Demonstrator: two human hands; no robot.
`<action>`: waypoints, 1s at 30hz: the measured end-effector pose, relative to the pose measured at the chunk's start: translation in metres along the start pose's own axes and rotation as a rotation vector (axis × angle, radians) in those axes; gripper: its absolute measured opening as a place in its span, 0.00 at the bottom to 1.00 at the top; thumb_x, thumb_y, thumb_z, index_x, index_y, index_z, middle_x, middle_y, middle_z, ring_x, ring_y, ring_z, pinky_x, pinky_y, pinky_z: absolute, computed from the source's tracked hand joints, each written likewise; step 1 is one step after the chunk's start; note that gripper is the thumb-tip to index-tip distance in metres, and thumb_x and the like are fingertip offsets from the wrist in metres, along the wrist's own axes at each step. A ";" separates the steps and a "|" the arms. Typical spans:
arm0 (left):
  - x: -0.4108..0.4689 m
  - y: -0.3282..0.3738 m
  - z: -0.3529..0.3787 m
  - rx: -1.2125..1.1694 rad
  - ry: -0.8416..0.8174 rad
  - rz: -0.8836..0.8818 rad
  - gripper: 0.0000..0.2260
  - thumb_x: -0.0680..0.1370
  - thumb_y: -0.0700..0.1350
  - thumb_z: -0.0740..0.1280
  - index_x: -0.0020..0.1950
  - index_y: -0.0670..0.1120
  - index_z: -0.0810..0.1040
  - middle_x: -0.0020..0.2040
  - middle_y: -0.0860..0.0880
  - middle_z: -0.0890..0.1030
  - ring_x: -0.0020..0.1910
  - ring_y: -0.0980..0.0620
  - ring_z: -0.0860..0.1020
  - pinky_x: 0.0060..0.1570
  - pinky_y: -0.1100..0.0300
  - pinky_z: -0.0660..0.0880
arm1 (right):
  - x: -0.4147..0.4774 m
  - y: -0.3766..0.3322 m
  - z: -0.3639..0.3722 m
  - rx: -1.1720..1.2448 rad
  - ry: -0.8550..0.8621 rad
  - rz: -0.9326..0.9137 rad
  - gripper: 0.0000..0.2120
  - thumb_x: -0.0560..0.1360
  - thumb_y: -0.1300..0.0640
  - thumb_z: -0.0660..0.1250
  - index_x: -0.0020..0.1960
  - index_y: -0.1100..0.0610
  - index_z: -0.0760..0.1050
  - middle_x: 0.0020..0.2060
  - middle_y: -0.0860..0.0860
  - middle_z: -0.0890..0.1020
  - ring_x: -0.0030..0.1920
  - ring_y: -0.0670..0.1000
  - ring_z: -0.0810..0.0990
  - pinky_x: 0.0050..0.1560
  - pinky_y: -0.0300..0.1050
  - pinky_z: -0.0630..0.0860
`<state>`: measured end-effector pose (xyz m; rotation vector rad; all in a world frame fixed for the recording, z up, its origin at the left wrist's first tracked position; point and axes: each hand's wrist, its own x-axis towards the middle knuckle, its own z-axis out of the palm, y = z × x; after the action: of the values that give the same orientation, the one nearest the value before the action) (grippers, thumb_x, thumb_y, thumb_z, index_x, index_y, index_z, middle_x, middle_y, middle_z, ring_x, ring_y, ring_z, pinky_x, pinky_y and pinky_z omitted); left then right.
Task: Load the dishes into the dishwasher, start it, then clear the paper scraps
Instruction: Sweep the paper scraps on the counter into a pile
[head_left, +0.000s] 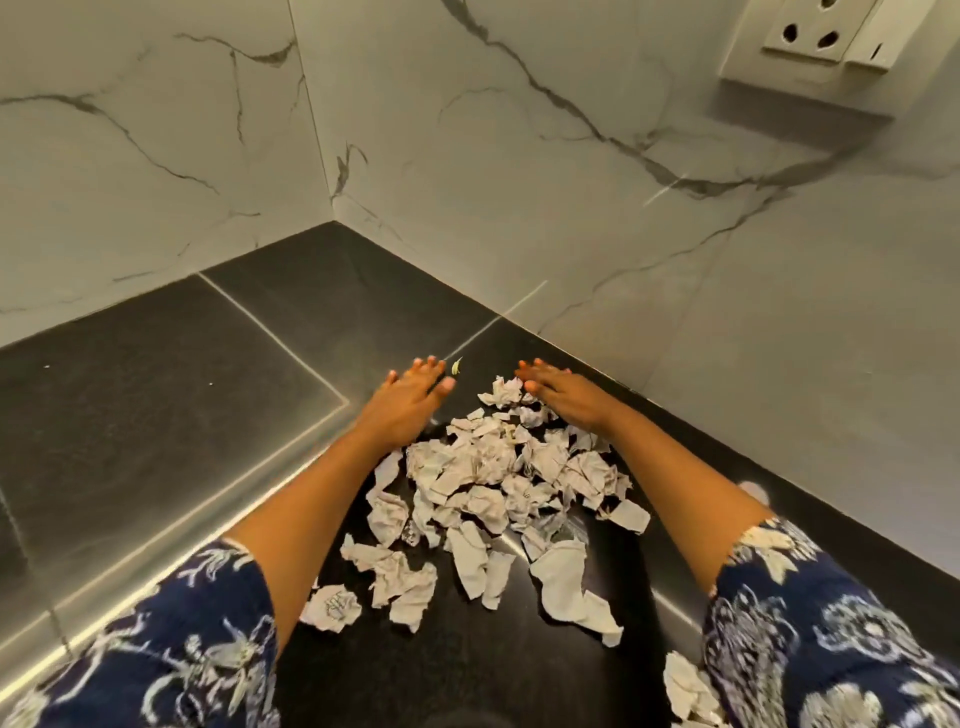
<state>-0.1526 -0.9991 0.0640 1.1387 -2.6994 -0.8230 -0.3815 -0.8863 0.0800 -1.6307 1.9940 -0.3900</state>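
Reaching past the heap, the person lays both palms down at its far side. The left hand (415, 387) is flat on the dark counter (156, 415) just beside the paper scraps (493, 467), and the right hand (558, 389) rests on the farthest pieces. All fingers are straight and spread, gripping nothing.

The scraps lie in a loose pile between the forearms, thinning out towards the body, with one stray piece (685, 680) near the right sleeve (831, 623). They look feather-light, torn and crumpled, soft enough to crush, and likely to slide or scatter on the polished stone. I'd say raking them together with cupped hands and scooping from underneath would beat pinching single bits.

The counter is smooth, glossy black slabs with thin pale joints. The walls (519, 182) are white tile with grey marble veins, and a white socket (810, 36) sits high on the right.
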 end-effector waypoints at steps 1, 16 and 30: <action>-0.009 0.014 0.004 -0.019 -0.047 0.082 0.25 0.82 0.57 0.46 0.78 0.49 0.52 0.78 0.51 0.51 0.76 0.55 0.49 0.73 0.54 0.41 | -0.011 0.000 0.002 0.010 -0.038 -0.046 0.21 0.82 0.50 0.52 0.73 0.52 0.61 0.74 0.46 0.59 0.75 0.45 0.52 0.73 0.50 0.44; 0.036 0.037 0.021 -0.008 -0.106 0.146 0.27 0.81 0.60 0.42 0.77 0.50 0.55 0.78 0.52 0.53 0.77 0.55 0.48 0.74 0.52 0.42 | -0.010 0.002 -0.003 0.122 -0.066 -0.048 0.19 0.82 0.54 0.51 0.72 0.51 0.64 0.74 0.46 0.61 0.75 0.46 0.53 0.73 0.55 0.39; -0.115 0.078 0.012 -0.469 -0.287 0.089 0.43 0.69 0.76 0.39 0.78 0.54 0.50 0.78 0.52 0.48 0.75 0.53 0.47 0.71 0.49 0.44 | -0.145 0.006 -0.001 0.272 0.039 0.024 0.16 0.79 0.48 0.56 0.61 0.49 0.78 0.64 0.47 0.76 0.64 0.45 0.72 0.65 0.41 0.65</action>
<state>-0.1233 -0.8699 0.1072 0.8393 -2.5212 -1.5990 -0.3686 -0.7448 0.1092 -1.4384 1.8914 -0.6577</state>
